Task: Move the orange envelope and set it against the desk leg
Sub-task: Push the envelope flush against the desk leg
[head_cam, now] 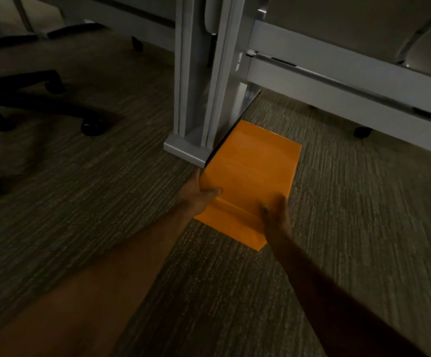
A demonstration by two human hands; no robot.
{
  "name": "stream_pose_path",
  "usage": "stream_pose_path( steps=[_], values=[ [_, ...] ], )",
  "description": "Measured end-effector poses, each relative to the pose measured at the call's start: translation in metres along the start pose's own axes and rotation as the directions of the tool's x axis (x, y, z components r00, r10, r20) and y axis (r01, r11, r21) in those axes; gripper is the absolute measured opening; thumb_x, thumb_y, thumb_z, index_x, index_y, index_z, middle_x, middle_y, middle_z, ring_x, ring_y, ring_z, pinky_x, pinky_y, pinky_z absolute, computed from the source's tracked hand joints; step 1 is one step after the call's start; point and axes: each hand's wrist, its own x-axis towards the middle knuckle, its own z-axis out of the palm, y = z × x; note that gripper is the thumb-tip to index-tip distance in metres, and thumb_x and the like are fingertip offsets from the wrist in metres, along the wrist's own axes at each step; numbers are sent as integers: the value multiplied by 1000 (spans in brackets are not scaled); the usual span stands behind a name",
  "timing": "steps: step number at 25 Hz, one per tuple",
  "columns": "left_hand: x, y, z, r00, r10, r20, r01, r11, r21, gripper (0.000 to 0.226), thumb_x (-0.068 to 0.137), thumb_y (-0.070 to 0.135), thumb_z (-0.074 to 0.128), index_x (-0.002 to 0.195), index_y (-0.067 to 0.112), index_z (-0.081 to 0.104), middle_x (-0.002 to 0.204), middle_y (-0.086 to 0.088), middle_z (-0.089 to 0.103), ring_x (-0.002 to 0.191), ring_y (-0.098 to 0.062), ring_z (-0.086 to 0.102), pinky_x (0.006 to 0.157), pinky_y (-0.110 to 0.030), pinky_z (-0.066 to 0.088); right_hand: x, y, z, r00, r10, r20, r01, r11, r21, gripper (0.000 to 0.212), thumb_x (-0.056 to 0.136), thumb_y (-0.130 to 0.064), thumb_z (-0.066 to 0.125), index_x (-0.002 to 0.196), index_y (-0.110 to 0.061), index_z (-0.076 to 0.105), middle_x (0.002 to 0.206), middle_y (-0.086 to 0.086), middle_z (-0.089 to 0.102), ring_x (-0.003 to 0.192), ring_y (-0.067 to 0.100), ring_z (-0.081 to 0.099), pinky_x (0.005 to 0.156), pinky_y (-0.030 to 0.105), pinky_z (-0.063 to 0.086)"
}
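The orange envelope (250,171) lies low over the carpet, its far left edge next to the foot of the grey desk leg (199,99). My left hand (196,194) grips its left edge with the thumb on top. My right hand (276,215) holds the near right part, fingers over the folded flap. Whether the envelope touches the leg I cannot tell; its long left side runs along the leg's base.
A black office chair base with castors (55,99) stands at the left on the carpet. A grey low rail (350,86) with a castor (362,131) runs to the right behind the envelope. Striped carpet (363,228) spreads around.
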Motion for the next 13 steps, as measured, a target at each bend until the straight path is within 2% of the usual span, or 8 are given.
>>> stream_pose_path(
  steps=[2,5,6,8,9,11,13],
  values=[
    [1,-2,4,992,-123,-18,119,980,-160,82,72,39,87,141,22,46,129,-3,63,111,-22,61,94,-39,49,2,-2,-2,1000,-13,9,13,999,48,89,93,-54,60,160,-39,3,170,4,13,151,32,27,117,61,33],
    [-1,-4,12,984,-173,-38,148,922,-357,63,71,29,89,126,19,60,116,-4,70,97,-19,66,77,-29,50,3,-4,-4,1000,28,3,-29,990,140,94,90,-52,68,159,-44,4,169,2,15,148,34,31,113,62,38],
    [0,-7,12,984,-174,-36,147,910,-387,60,72,28,89,124,20,60,114,-3,70,95,-16,66,76,-28,49,1,-5,-2,999,53,-4,-51,983,177,96,88,-53,70,158,-46,4,169,2,15,147,35,33,111,64,39],
    [0,-9,12,982,-189,-7,169,892,-418,60,72,31,88,124,24,58,113,0,70,97,-16,65,79,-32,49,-3,-5,0,995,94,-20,-87,971,224,95,87,-55,69,156,-51,5,169,1,15,145,37,36,107,65,42],
    [-1,-7,11,981,-196,6,180,888,-423,59,73,32,88,123,26,56,112,1,69,96,-15,64,74,-30,48,-6,-6,0,994,105,-28,-96,967,237,93,87,-56,68,155,-54,5,169,1,16,143,38,38,105,64,45],
    [4,-10,12,980,-196,20,186,891,-415,62,75,32,86,126,30,51,115,2,67,90,-10,62,67,-25,44,-7,-5,4,995,89,-39,-77,966,247,90,87,-57,67,154,-55,6,168,2,21,140,38,42,98,56,50],
    [3,-7,9,983,-177,41,179,906,-383,76,79,31,83,143,29,41,125,-1,63,99,-16,61,79,-31,47,-8,-8,4,996,84,-29,-75,969,234,91,86,-61,67,154,-55,6,168,1,22,140,36,43,93,47,50]
  ],
)
